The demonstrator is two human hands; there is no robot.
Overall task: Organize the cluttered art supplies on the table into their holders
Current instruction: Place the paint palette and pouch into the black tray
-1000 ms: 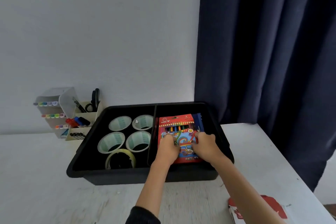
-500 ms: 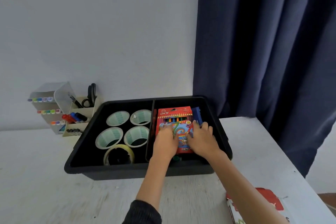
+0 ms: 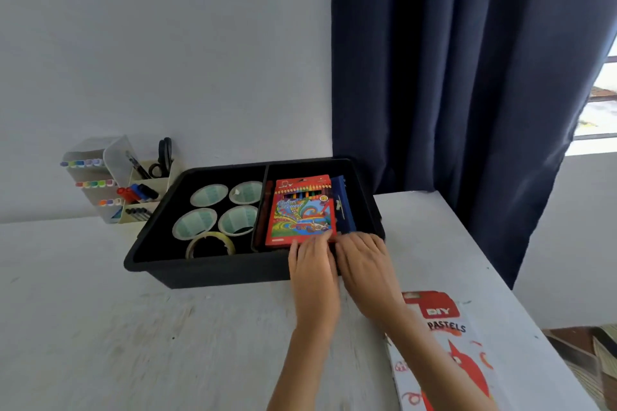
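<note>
A black two-part bin (image 3: 207, 269) stands on the white table. Its right compartment holds a red box of coloured pencils (image 3: 300, 210) lying on a dark blue box (image 3: 344, 207). My left hand (image 3: 312, 264) and my right hand (image 3: 364, 262) lie over the bin's near rim, fingers straight, their tips at the near edge of the pencil box. Neither hand grips anything. The left compartment holds several tape rolls (image 3: 208, 194) and one clear roll (image 3: 210, 243) at the front.
A white pastels box (image 3: 444, 354) lies on the table by my right forearm. A desk organiser (image 3: 110, 183) with markers, pens and scissors stands at the wall, left of the bin. A dark curtain (image 3: 450, 77) hangs at the right.
Both hands have drawn back from the middle of the pencil box to the bin's near rim. The pencil box now lies uncovered in the right compartment.
</note>
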